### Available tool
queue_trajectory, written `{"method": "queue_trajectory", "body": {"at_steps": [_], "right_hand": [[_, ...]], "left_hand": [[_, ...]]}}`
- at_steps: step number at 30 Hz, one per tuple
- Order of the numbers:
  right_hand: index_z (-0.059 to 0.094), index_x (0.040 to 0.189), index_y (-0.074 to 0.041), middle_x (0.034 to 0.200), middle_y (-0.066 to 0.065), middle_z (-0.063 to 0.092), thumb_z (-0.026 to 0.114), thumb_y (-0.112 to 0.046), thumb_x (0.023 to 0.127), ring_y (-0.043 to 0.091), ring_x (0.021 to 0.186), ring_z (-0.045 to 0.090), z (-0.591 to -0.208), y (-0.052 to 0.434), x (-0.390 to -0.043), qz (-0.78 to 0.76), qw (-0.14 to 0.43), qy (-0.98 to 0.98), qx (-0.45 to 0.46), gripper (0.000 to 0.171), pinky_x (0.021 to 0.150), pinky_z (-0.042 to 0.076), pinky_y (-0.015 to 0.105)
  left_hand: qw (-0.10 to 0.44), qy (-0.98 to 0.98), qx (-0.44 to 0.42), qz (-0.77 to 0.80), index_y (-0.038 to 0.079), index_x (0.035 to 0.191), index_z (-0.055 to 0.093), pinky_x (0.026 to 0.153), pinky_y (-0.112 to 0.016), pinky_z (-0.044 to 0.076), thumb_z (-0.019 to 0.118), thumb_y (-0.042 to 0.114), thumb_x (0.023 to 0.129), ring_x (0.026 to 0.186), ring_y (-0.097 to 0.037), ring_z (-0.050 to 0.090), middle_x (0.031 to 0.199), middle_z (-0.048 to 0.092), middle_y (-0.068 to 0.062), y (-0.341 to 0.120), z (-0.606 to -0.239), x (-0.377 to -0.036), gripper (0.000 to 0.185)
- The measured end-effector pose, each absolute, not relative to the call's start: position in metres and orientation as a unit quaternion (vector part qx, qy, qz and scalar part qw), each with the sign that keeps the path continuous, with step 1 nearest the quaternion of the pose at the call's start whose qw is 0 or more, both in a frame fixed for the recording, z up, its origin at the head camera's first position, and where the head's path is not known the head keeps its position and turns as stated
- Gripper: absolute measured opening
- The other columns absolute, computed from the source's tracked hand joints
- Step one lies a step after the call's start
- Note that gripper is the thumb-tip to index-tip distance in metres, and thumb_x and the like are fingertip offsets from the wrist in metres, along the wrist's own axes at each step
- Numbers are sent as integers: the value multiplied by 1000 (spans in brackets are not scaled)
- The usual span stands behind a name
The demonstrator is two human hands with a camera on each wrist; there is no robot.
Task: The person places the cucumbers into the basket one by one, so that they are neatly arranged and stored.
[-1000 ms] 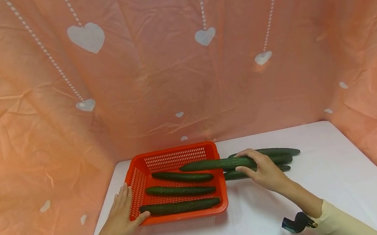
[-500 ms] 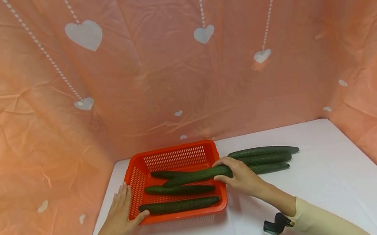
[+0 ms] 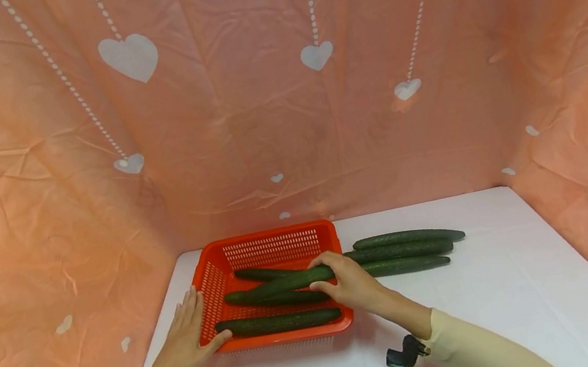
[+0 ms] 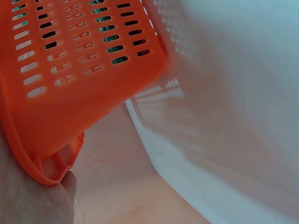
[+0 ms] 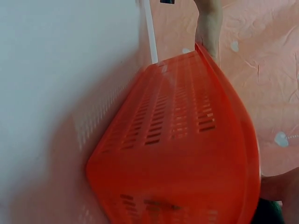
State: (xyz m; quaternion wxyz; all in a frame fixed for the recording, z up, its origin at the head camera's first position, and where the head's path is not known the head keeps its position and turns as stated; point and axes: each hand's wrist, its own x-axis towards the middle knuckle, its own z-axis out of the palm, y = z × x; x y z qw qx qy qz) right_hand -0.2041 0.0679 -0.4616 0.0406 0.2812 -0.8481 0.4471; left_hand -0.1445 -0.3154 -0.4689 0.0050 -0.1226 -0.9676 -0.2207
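My right hand (image 3: 351, 283) grips one end of a long dark green cucumber (image 3: 288, 282), whose far end reaches left over the red basket (image 3: 283, 337). Below that cucumber lie others in the basket, partly covered by it, and a separate cucumber (image 3: 280, 322) lies along the near wall. My left hand (image 3: 183, 339) rests with straight fingers against the basket's left rim, thumb at the near corner. In the left wrist view the palm (image 4: 37, 200) touches the rim. The right wrist view shows mostly the basket's outer wall (image 5: 173, 163), with the right hand only partly visible at the edge.
Several cucumbers (image 3: 403, 251) lie side by side on the white table (image 3: 491, 281), right of the basket. An orange cloth (image 3: 241, 134) with white hearts hangs behind and at both sides. A small black device sits at each wrist.
My right hand has carried the cucumber leftward from above the table pile to over the basket, lowering it toward those inside. My left hand has stayed on the rim.
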Motion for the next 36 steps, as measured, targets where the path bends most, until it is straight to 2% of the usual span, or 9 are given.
{"method": "queue_trajectory", "body": {"at_steps": [4, 6, 9, 13, 21, 28, 34, 36], "right_hand": [[70, 123, -6, 122, 7, 71, 81, -19, 97, 28, 116, 69, -460, 57, -203, 437, 24, -851, 290, 31, 104, 57, 51], [70, 123, -5, 122, 8, 71, 81, -20, 98, 28, 115, 69, -461, 52, -204, 428, 17, -854, 294, 31, 104, 57, 50], [70, 123, -6, 122, 8, 71, 80, -20, 99, 28, 114, 69, -461, 44, -203, 414, 9, -861, 297, 30, 102, 58, 49], [70, 121, -6, 120, 8, 71, 81, -21, 98, 27, 110, 69, -461, 34, -204, 402, -1, -868, 292, 29, 101, 59, 48], [70, 118, -6, 118, 8, 72, 81, -22, 98, 25, 106, 68, -463, 20, -206, 398, -9, -876, 272, 28, 100, 58, 45], [70, 117, -6, 117, 9, 71, 81, -21, 98, 23, 104, 67, -469, 15, -208, 399, -18, -878, 263, 27, 100, 58, 43], [69, 117, -6, 116, 9, 72, 81, -22, 98, 22, 105, 67, -471, 11, -209, 395, -21, -878, 268, 27, 100, 58, 42], [69, 118, -6, 116, 9, 72, 81, -22, 98, 22, 105, 67, -471, 10, -208, 392, -31, -878, 272, 28, 101, 58, 42]], "left_hand": [[6, -968, -122, -219, -11, 167, 14, 133, -45, -9, 70, 55, 99, 164, -46, -1, 177, -1, -28, -316, -468, -144, 110], [5, -968, -122, -219, -11, 167, 13, 133, -46, -9, 70, 55, 99, 165, -45, -2, 177, -1, -28, -316, -468, -144, 110], [4, -969, -123, -216, -11, 167, 13, 130, -34, -16, 69, 56, 100, 165, -44, -3, 178, -2, -28, -316, -467, -145, 110], [6, -968, -125, -216, -10, 167, 13, 127, -27, -19, 69, 55, 100, 165, -44, -3, 177, -1, -28, -316, -467, -145, 110], [6, -968, -124, -220, -10, 167, 13, 127, -27, -19, 70, 55, 100, 165, -42, -4, 177, -1, -28, -316, -468, -144, 110], [9, -968, -124, -217, -11, 167, 13, 132, -36, -13, 70, 55, 99, 166, -40, -4, 177, 0, -28, -316, -468, -143, 110], [6, -967, -121, -222, -10, 167, 14, 131, -35, -15, 70, 55, 100, 165, -44, -2, 177, 0, -28, -315, -467, -144, 110], [4, -968, -121, -221, -11, 167, 14, 132, -40, -12, 70, 55, 99, 165, -44, -2, 177, 0, -28, -314, -467, -144, 110]]}}
